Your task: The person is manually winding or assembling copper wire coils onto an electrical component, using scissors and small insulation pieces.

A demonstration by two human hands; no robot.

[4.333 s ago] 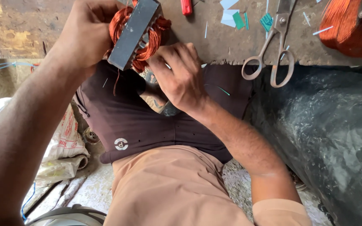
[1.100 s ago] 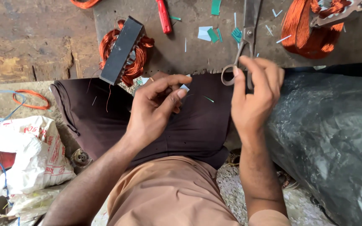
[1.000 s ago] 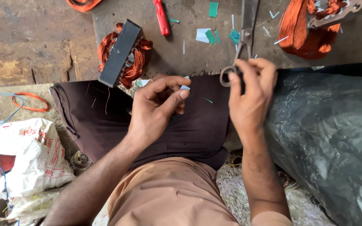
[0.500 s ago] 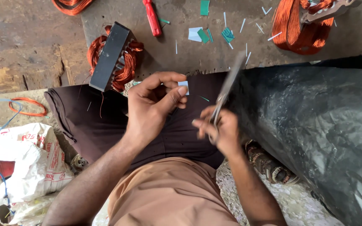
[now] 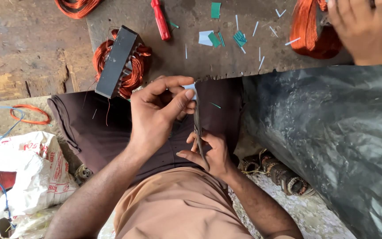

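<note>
A small pale slip of paper (image 5: 190,86) sits pinched between the thumb and fingertips of the left hand (image 5: 158,113), held above the lap, just in front of the near edge of the workbench (image 5: 191,62). The blades of a pair of scissors (image 5: 197,128) rise upright to meet the slip, touching its lower edge. The right hand (image 5: 212,152) is closed around the scissor handles lower down, fingers curled through the loops; how far the blades are parted cannot be told.

On the bench beyond, a dark laminated motor core wound with orange copper wire (image 5: 119,63) lies tilted near the edge. To its right lie a red-handled screwdriver (image 5: 160,19) and scattered green and white paper offcuts (image 5: 226,37). At the top right, another person's hand (image 5: 368,26) rests on a second orange coil (image 5: 308,28). A black plastic sheet (image 5: 332,137) covers the right side, and a white sack (image 5: 27,172) lies at the lower left.
</note>
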